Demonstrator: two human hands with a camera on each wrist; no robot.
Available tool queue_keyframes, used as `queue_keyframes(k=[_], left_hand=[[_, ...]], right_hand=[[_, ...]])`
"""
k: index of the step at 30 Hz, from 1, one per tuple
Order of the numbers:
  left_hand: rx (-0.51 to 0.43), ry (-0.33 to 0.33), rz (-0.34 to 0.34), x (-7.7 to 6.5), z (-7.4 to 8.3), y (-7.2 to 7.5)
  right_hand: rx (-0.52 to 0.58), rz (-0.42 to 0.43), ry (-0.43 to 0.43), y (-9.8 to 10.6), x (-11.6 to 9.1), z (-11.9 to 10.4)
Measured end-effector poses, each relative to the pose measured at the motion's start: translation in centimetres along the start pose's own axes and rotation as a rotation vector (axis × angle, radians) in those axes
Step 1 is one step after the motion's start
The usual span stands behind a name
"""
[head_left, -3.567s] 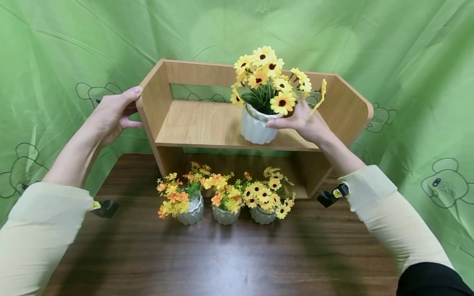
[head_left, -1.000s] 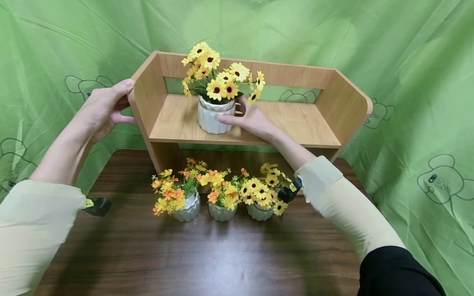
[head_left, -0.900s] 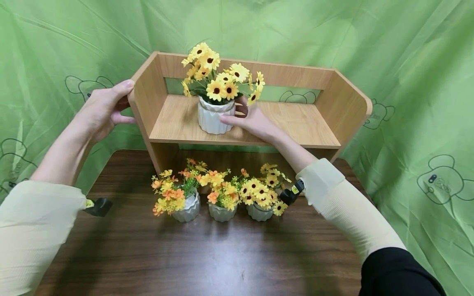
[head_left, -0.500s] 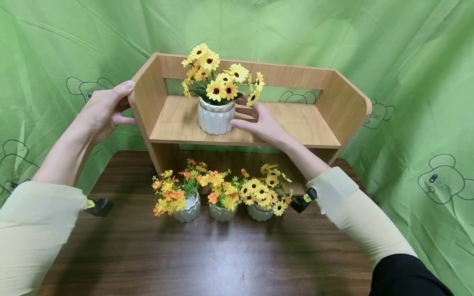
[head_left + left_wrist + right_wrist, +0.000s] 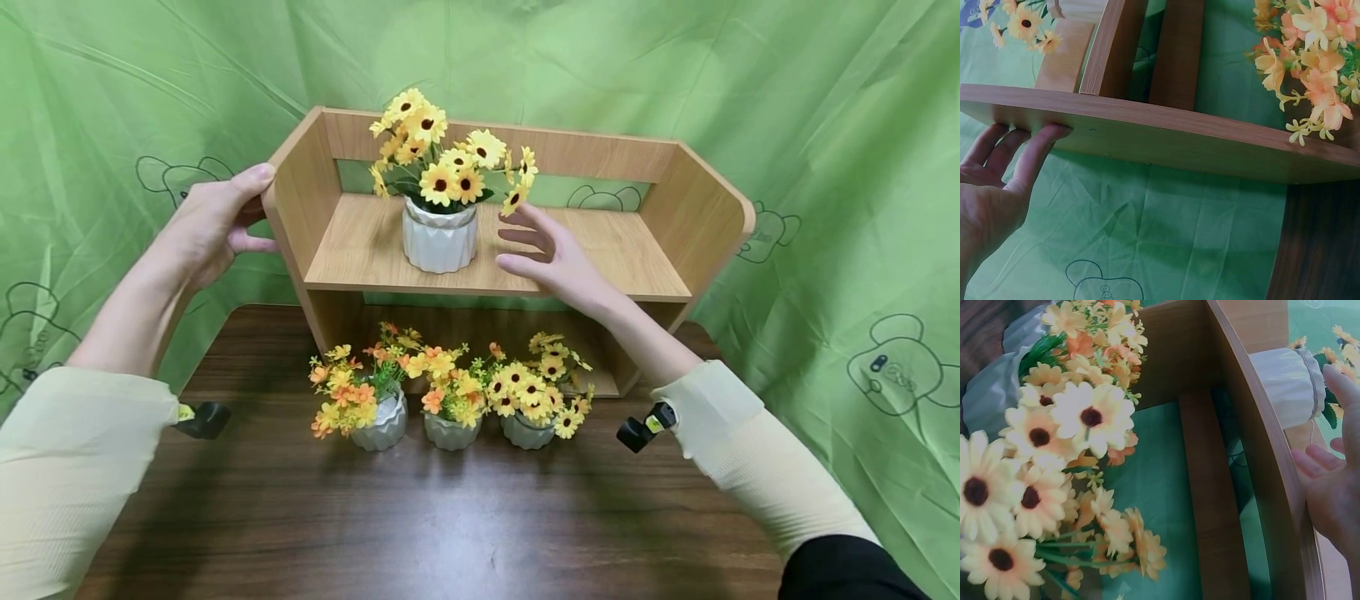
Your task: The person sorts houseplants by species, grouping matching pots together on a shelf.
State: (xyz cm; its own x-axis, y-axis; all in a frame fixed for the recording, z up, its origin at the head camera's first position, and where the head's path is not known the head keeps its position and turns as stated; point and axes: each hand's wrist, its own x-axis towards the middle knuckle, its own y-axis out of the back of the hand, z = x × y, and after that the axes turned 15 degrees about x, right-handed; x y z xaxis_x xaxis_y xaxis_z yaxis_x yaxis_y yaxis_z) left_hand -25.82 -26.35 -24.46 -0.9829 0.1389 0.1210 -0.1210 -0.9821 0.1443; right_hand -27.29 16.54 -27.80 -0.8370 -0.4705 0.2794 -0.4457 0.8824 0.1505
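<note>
A white fluted pot of yellow daisies (image 5: 441, 237) stands upright on the upper board of the wooden shelf (image 5: 570, 271), left of its middle. To its right is my right hand (image 5: 558, 258), fingers spread and slightly bent, holding nothing. A gap separates it from the pot, though a drooping bloom hangs close to the fingertips. My left hand (image 5: 217, 221) rests against the shelf's left side panel (image 5: 300, 179), thumb at the front edge. In the left wrist view, extended fingers (image 5: 1035, 150) touch the panel's outer face.
On the dark wood table (image 5: 450, 525), three small white pots stand in a row before the shelf: two with orange and yellow flowers (image 5: 348, 396) (image 5: 450, 387), and one with yellow daisies (image 5: 532, 392). Green cloth (image 5: 600, 67) hangs behind.
The daisy pot went from the shelf's right half to its left half. My right hand then let go and drew back to the right. My left hand stayed at the panel.
</note>
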Motion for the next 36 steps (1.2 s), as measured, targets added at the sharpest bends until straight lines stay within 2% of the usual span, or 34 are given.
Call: queue_keyframes(k=[6, 17, 24, 36], left_hand=[[0.007, -0.001, 0.003, 0.0, 0.0, -0.1], [-0.030, 0.007, -0.009, 0.0, 0.0, 0.3], [0.005, 0.012, 0.002, 0.0, -0.1, 0.2], [0.011, 0.012, 0.007, 0.0, 0.0, -0.1]], right_hand=[[0.029, -0.008, 0.038, 0.7, -1.5, 0.0], [0.046, 0.058, 0.090, 1.9, -3.8, 0.4], [0.044, 0.087, 0.142, 2.4, -5.1, 0.6], [0.106, 0.157, 0.188, 3.3, -7.2, 1.0]])
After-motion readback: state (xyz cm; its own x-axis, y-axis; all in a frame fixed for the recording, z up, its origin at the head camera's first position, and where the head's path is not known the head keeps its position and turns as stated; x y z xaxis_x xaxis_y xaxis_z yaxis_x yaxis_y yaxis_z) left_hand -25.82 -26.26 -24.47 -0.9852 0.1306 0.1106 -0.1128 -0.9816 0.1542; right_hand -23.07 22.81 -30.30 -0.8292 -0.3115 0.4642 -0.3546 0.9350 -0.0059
